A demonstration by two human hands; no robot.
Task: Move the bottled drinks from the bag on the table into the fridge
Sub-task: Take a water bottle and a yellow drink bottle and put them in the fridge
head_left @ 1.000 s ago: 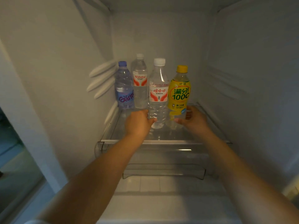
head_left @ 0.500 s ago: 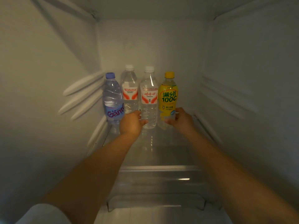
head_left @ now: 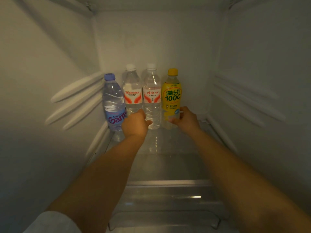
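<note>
Four bottles stand upright in a row at the back of the fridge's glass shelf [head_left: 168,165]. The left hand [head_left: 135,125] grips the base of the Wahaha water bottle [head_left: 152,100]; the right hand [head_left: 186,120] pinches the yellow lemon drink bottle [head_left: 171,96] low down. Just left of the left fingers stands another Wahaha bottle [head_left: 132,93], then the Ganten bottle [head_left: 113,101]. A jerky release could topple these crowded neighbours.
</note>
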